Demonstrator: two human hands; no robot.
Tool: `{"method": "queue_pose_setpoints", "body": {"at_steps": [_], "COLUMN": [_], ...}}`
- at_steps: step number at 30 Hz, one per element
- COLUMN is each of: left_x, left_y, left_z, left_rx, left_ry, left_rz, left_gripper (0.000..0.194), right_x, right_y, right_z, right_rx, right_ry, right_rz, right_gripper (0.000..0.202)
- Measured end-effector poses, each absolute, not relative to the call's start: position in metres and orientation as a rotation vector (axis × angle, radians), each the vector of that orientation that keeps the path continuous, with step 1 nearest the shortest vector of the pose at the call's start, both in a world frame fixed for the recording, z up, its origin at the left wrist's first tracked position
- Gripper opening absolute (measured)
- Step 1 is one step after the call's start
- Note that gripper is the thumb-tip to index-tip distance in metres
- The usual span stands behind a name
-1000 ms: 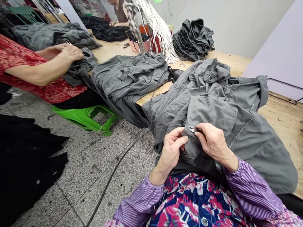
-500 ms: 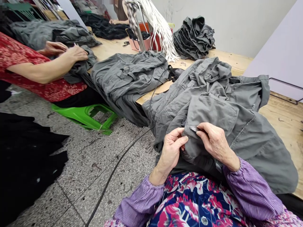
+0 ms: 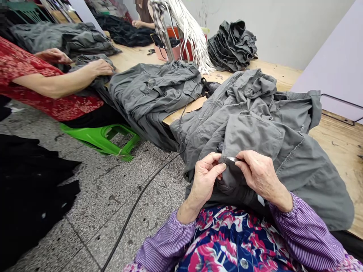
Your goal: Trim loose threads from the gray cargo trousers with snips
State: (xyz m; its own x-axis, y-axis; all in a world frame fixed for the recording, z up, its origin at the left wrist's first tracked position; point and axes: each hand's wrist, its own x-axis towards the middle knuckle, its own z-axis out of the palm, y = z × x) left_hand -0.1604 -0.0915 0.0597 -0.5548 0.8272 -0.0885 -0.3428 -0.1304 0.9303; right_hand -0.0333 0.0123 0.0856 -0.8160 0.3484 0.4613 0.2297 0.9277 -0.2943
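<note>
A grey cloth garment [image 3: 255,132] with seams and a pocket-like panel lies heaped over the table edge and down to my lap. At the panel's lower left corner, my left hand [image 3: 205,177] pinches the cloth between thumb and fingers. My right hand [image 3: 259,175] is closed in a pinch on a small, shiny metal blade [image 3: 231,159], whose tip points left at the cloth near my left thumb. The fingers hide the rest of the blade, so its exact kind is unclear.
More grey garments [image 3: 155,87] lie to the left, beside a co-worker in a red top [image 3: 51,83] on a green stool [image 3: 99,138]. White strips [image 3: 195,34] hang behind. A black cable [image 3: 141,196] crosses in front of the floor. Dark cloth [image 3: 31,196] lies left.
My right hand has shifted slightly down, and the blade now lies flatter against the cloth. My left hand keeps its pinch. The co-worker's hands have moved apart.
</note>
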Motion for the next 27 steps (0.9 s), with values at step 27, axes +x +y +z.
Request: {"method": "queue_pose_setpoints", "body": {"at_steps": [27], "left_x": [-0.148], "left_y": [-0.087], "left_z": [0.078], "left_rx": [0.579], "left_ry": [1.347], "left_rz": [1.801], "left_gripper": [0.011], "right_x": [-0.031], "right_y": [0.013], "right_z": [0.084], "right_rx": [-0.383], "right_ry": [-2.441], "right_rz": [0.223], "right_gripper": [0.012]}}
